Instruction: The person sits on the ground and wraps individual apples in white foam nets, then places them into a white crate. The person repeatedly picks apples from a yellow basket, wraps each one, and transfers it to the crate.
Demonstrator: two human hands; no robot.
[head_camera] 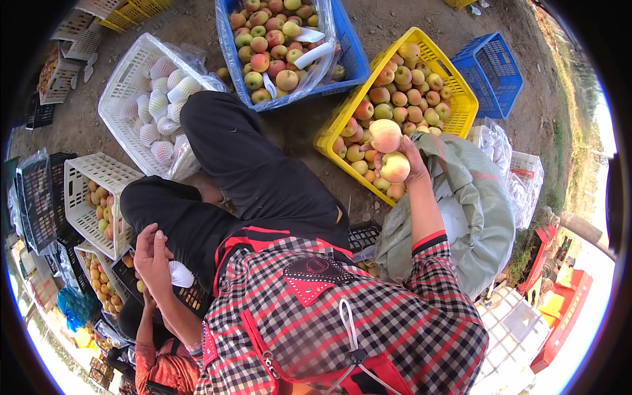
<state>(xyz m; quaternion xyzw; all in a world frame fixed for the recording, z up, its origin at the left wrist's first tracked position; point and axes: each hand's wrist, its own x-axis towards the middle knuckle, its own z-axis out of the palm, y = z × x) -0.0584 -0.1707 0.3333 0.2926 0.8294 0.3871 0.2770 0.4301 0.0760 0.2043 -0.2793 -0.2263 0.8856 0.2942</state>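
My right hand (414, 157) holds two yellow-red apples, an upper apple (386, 136) and a lower apple (395, 167). It is above a yellow plastic crate (456, 106) filled with similar apples. At the lower left, my left hand (152, 260) is raised beside my bent knee, fingers slightly curled and thumb up, with nothing seen in its grasp. A white foam net sleeve (181, 274) shows next to that wrist; what supports it is unclear. Ahead on the left, a white crate (123, 94) lined with clear plastic contains apples in foam nets (158, 105).
A blue lined crate (353, 54) of loose apples stands ahead, and another blue crate (486, 76) at far right. A large green woven sack (489, 212) adjoins my right arm. White crates (94, 168) of apples and another person's red sleeve (165, 365) are at left.
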